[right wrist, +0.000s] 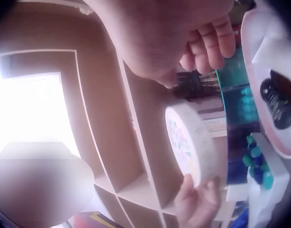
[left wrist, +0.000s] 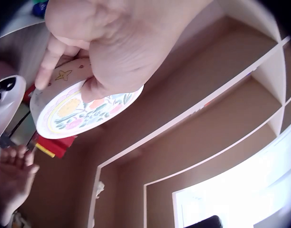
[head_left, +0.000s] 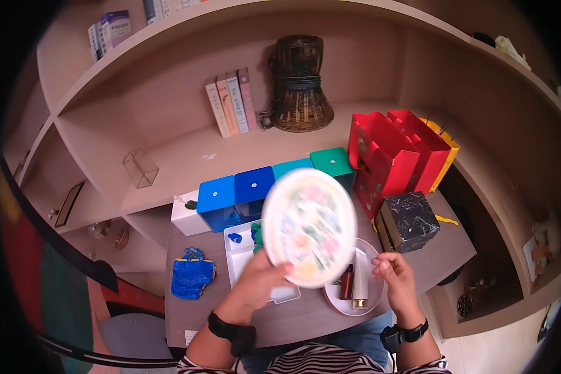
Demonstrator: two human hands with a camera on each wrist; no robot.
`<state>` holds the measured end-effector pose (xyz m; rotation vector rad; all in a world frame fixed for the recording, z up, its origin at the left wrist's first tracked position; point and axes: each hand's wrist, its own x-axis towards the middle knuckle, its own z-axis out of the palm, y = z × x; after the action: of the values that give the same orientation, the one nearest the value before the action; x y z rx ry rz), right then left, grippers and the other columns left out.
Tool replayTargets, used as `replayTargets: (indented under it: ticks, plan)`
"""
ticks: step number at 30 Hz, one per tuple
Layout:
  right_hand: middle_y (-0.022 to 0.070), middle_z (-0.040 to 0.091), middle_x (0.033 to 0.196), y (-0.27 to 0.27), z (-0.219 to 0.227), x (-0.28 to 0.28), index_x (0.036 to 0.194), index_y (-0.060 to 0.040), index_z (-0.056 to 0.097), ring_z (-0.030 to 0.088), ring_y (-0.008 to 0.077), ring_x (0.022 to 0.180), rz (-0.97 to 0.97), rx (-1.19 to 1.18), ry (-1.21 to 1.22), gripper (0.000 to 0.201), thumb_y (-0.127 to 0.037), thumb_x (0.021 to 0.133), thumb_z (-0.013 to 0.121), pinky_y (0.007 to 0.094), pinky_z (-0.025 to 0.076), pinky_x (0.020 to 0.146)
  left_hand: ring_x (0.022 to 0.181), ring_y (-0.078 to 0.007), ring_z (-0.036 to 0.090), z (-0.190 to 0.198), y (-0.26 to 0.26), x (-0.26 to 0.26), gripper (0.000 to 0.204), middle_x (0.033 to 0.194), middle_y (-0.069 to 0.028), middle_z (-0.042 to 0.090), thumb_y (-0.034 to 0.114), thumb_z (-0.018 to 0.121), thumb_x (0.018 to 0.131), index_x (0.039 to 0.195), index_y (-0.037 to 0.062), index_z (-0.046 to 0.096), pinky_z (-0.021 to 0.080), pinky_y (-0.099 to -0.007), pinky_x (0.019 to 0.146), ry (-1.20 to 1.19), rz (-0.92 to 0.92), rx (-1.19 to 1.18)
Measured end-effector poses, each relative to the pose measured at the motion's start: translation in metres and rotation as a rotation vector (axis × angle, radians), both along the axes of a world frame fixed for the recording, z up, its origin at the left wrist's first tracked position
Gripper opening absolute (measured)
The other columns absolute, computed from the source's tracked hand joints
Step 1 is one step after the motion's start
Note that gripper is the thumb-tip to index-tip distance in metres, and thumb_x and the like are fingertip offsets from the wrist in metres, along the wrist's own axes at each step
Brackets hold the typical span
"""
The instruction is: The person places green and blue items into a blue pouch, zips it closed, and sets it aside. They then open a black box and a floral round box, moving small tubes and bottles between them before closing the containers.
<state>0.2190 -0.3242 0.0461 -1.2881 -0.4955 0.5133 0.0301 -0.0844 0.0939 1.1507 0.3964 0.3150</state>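
Note:
My left hand (head_left: 260, 282) grips the edge of an oval lid (head_left: 310, 227) with a flower pattern on white, thumb over the patterned face. In the left wrist view the lid (left wrist: 79, 111) shows a shallow side wall with a small yellow motif. Beneath and to its right, an oval pale pink box (head_left: 334, 306) on the table holds a brown bottle (head_left: 346, 283) and a white tube (head_left: 360, 277) with a gold cap. My right hand (head_left: 397, 283) hovers over the box's right side, fingers loosely bent and holding nothing.
A white tray (head_left: 235, 262) with blue and green pieces lies partly behind the lid. Blue and green boxes (head_left: 254, 184) line the table's back. Red paper bags (head_left: 383, 156) and a black marbled box (head_left: 411, 221) stand right. A blue pouch (head_left: 192, 277) lies left.

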Motion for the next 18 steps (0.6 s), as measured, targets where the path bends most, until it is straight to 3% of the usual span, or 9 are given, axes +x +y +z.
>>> replayTargets:
  ticks: [2, 9, 11, 12, 13, 18]
  plan:
    - [0.0028, 0.069, 0.099, -0.007, -0.009, 0.003, 0.111, -0.0003, 0.063, 0.062, 0.0083, 0.087, -0.055, -0.070, -0.031, 0.019, -0.009, 0.096, 0.070, 0.0240, 0.050, 0.081, 0.107, -0.0274, 0.070, 0.013, 0.027, -0.007, 0.051, 0.131, -0.0168, 0.064, 0.008, 0.063, 0.094, 0.142, 0.0001, 0.046, 0.062, -0.0383, 0.085, -0.091, 0.189, -0.065]
    - [0.0031, 0.069, 0.079, -0.020, -0.022, -0.007, 0.101, -0.0002, 0.068, 0.062, 0.0093, 0.069, -0.134, -0.423, -0.335, 0.016, -0.012, 0.091, 0.073, 0.0261, 0.052, 0.066, 0.105, -0.0247, 0.069, -0.026, 0.125, -0.019, 0.031, 0.123, -0.0130, 0.067, 0.010, 0.057, 0.098, 0.128, 0.0009, 0.053, 0.061, -0.0399, 0.086, -0.184, 0.515, -0.139]
    - [0.0074, 0.068, 0.075, -0.015, -0.003, -0.011, 0.101, -0.0008, 0.069, 0.063, 0.0135, 0.064, -0.088, -0.622, -0.507, 0.020, -0.015, 0.088, 0.075, 0.0290, 0.052, 0.063, 0.108, -0.0224, 0.067, -0.033, 0.138, -0.016, 0.029, 0.123, -0.0117, 0.066, 0.011, 0.058, 0.099, 0.126, 0.0026, 0.055, 0.058, -0.0406, 0.091, -0.177, 0.570, -0.173]
    - [0.0115, 0.068, 0.075, -0.013, 0.003, -0.013, 0.103, -0.0012, 0.069, 0.065, 0.0203, 0.064, -0.080, -0.639, -0.559, 0.024, -0.018, 0.086, 0.075, 0.0334, 0.053, 0.062, 0.114, -0.0212, 0.065, -0.039, 0.144, -0.016, 0.031, 0.125, -0.0105, 0.065, 0.013, 0.057, 0.100, 0.129, 0.0034, 0.054, 0.055, -0.0407, 0.095, -0.186, 0.550, -0.171]
    - [0.0115, 0.068, 0.075, -0.012, 0.006, -0.014, 0.103, -0.0012, 0.069, 0.065, 0.0203, 0.064, -0.083, -0.650, -0.557, 0.024, -0.018, 0.086, 0.075, 0.0334, 0.053, 0.062, 0.114, -0.0212, 0.065, -0.042, 0.148, -0.014, 0.031, 0.125, -0.0105, 0.065, 0.013, 0.057, 0.100, 0.129, 0.0034, 0.054, 0.055, -0.0407, 0.095, -0.182, 0.545, -0.180]
    - [0.0180, 0.072, 0.086, 0.000, 0.005, -0.012, 0.109, -0.0014, 0.067, 0.071, 0.0325, 0.075, -0.011, -0.824, -0.793, 0.035, -0.025, 0.085, 0.075, 0.0430, 0.056, 0.068, 0.120, -0.0216, 0.062, -0.055, 0.156, -0.006, 0.038, 0.130, -0.0107, 0.063, 0.025, 0.058, 0.104, 0.135, 0.0040, 0.051, 0.052, -0.0384, 0.100, -0.250, 0.599, -0.158]
